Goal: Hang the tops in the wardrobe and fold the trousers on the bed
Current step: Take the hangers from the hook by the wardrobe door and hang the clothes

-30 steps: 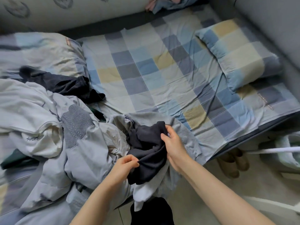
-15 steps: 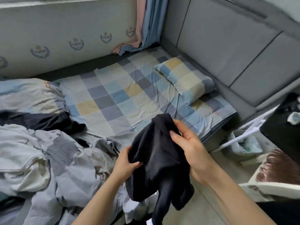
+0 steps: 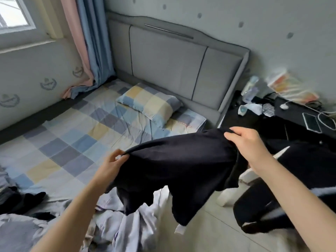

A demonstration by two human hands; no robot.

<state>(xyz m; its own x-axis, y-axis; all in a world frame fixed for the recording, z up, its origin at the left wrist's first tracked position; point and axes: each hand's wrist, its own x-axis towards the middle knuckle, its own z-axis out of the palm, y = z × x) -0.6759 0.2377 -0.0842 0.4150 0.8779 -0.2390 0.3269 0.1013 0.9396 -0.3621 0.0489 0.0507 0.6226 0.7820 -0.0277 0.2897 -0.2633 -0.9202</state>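
Black, soft knit: dark garment (image 3: 181,164) held up in the air above the near edge of the bed (image 3: 76,135), spread between both hands. Left hand (image 3: 111,163) pinching the top edge on the bed side, fingers curled over the cloth; right hand (image 3: 245,144) clenched on the top edge on the side away from the bed, toward the dark desk (image 3: 283,120). Long axis roughly level, running from the bed side up slightly toward the desk side; loose lobes hanging straight down, a small white label (image 3: 179,230) at the lowest tip. Top or trousers: cannot tell yet from this bunching.

Probably light and limp, no stiffness, draping wherever unsupported; unlikely to slip from a pinch, not fragile. Best taken at a seam or hem, at shoulders or waistband once found, hands well apart to let it fall open.

Below it, on the bed's near edge, pale crumpled clothes (image 3: 127,224).
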